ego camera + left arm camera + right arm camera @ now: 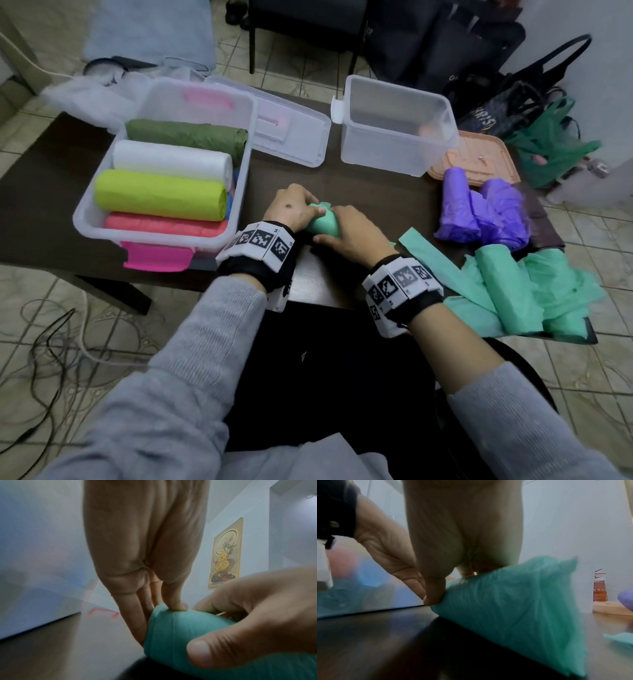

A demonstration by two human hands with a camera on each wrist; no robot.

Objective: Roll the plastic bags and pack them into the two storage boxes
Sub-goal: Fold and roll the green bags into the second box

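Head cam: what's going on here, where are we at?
A person is rolling a mint green bag on the dark table, gripping it with both the left hand and the right hand. The left storage box already holds several rolled bags; the right storage box looks empty. Purple bags and more green bags lie unpacked to the right.

- A dark wooden table (51,192) stood on a tiled floor (589,387)
- Loose dark cables (44,346) lay on the tiles at the table's near left corner
- Black bags (479,61) were heaped beyond the table's far right corner
- A green carrier bag (555,147) slumped just right of the table
- A framed picture (224,553) hung on the wall beyond the table
- An orange tube (600,588) stood upright at the table's right side
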